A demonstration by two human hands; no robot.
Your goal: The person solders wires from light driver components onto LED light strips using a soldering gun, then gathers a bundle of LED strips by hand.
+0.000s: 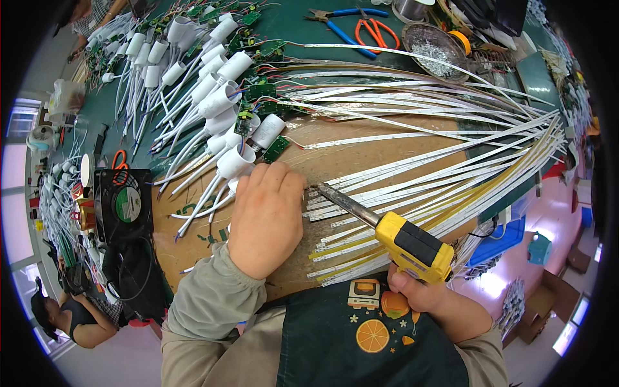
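Observation:
My right hand point(418, 291) grips a yellow-and-black soldering gun point(412, 244), its metal tip pointing left at the end of a white LED strip point(324, 211). My left hand point(269, 216) is closed, back of the hand upward, with its fingertips beside the soldering tip. Whatever those fingers pinch is hidden beneath them. Just beyond the left hand lies a white plastic cylinder point(236, 161) with wires. A small green circuit board point(276, 149) sits next to it, wired to a strip running right. Several loose strip ends lie fanned out between my hands.
More white cylinders point(218, 100) with boards and cables crowd the far left. Beyond the strips lie blue-handled pliers point(348, 32), orange-handled scissors point(377, 33) and a round dish point(433, 51) of silvery bits. A black fan point(124, 205) stands left. Another person point(84, 316) sits at lower left.

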